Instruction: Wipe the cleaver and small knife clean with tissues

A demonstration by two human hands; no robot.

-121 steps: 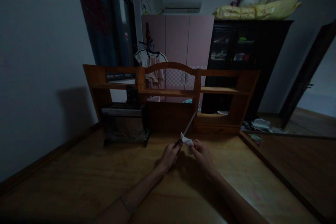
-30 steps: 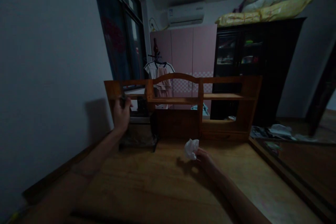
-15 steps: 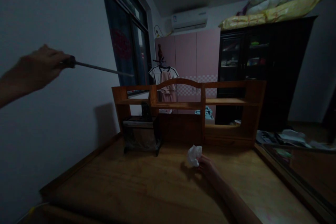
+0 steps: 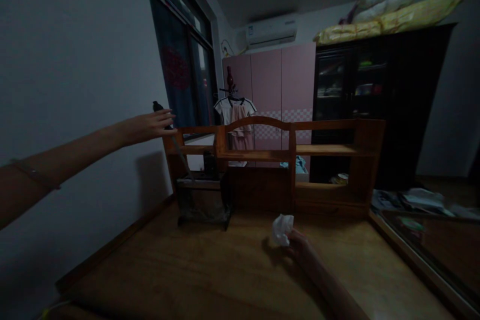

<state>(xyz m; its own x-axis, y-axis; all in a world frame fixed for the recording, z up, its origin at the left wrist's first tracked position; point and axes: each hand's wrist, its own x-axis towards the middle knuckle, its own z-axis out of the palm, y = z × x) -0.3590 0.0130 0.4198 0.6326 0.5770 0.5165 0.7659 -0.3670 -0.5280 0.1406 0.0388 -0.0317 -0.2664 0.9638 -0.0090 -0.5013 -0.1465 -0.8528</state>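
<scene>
My left hand (image 4: 150,126) reaches out to the left end of the wooden desk shelf (image 4: 322,150). It holds a long thin metal tool (image 4: 183,159) by its dark handle, which sticks up above the fingers. The shaft slants down toward the dark rack (image 4: 202,202) under the shelf's left bay. Low on the wooden desktop (image 4: 210,270), my right hand (image 4: 298,247) is closed on a crumpled white tissue (image 4: 282,229).
A pale wall runs along the desk's left side, with a dark window (image 4: 183,75) behind. Beyond the shelf are pink cupboards (image 4: 277,80), a black cabinet (image 4: 375,90) with bedding on top, and hanging clothes (image 4: 236,110). Papers (image 4: 408,199) lie at the right.
My left hand lifted the tool away from the tissue, swung it up to the left, and has now brought it tip-down toward the dark rack. The right hand stayed low with the tissue.
</scene>
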